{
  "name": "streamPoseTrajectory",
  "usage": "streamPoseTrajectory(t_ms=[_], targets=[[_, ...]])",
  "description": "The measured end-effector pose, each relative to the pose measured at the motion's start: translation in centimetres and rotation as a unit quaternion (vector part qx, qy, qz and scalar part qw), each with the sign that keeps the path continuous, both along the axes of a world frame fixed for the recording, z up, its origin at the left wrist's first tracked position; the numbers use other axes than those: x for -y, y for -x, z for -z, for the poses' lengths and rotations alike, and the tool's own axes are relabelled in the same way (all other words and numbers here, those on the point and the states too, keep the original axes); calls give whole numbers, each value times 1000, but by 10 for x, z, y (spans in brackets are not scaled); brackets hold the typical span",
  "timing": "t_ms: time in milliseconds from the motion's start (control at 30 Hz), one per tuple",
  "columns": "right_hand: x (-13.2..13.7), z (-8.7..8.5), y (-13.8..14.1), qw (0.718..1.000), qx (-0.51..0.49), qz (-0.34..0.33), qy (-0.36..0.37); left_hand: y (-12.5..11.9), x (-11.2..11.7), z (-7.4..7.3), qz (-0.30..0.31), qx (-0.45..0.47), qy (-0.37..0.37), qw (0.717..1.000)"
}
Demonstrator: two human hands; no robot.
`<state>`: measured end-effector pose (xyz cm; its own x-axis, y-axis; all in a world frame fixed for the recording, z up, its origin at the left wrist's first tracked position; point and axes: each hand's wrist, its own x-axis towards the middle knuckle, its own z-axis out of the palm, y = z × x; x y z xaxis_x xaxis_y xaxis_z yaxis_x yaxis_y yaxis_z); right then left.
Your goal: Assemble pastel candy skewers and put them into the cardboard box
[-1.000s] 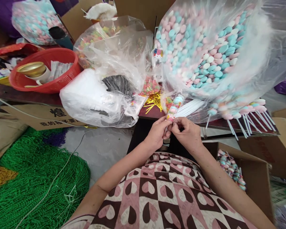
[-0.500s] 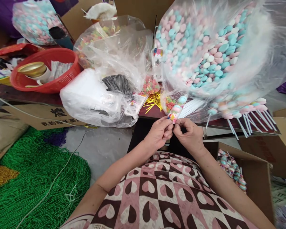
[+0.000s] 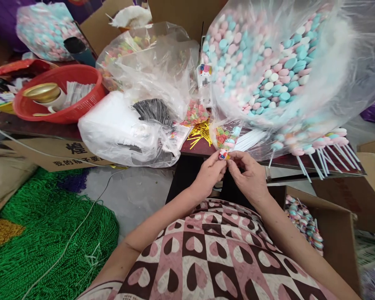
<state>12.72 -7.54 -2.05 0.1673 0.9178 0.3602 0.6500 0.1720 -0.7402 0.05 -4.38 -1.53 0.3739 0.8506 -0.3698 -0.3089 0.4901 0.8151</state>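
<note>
My left hand [image 3: 210,175] and my right hand [image 3: 249,175] meet at the table's front edge, fingertips pinched together on the lower end of a wrapped candy stick [image 3: 227,145] with pink, white and blue pieces in clear film. The stick points away from me, up toward the big clear bag of pink, blue and white candies [image 3: 262,71]. Gold twist ties [image 3: 201,133] lie just left of it on the dark table [image 3: 34,125].
A row of unwrapped candy sticks [image 3: 318,146] lies at the right. A cardboard box of wrapped sticks [image 3: 303,221] stands by my right arm. A red basket [image 3: 59,93], white and clear plastic bags [image 3: 125,125] and green netting [image 3: 43,233] fill the left.
The wrapped stick has tipped further away and looks shorter. Both hands stayed together at its lower end, shifting slightly and working the wrapper.
</note>
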Motion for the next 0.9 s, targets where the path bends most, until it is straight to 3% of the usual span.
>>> streamPoseTrajectory(t_ms=[133, 367, 500, 667, 900], targets=[[-3, 4, -1, 999, 39, 11, -2, 2, 0, 8, 62, 40, -69, 995], [-5, 6, -2, 982, 179, 39, -39, 1, -1, 5, 53, -75, -80, 993], [-7, 8, 0, 972, 225, 52, -48, 1, -1, 4, 40, -91, -87, 991], [-13, 8, 0, 972, 224, 58, -37, 1, -1, 5, 31, -66, -76, 994], [-2, 10, 5, 978, 197, -11, -64, 0, -2, 21, -29, -96, -74, 992]])
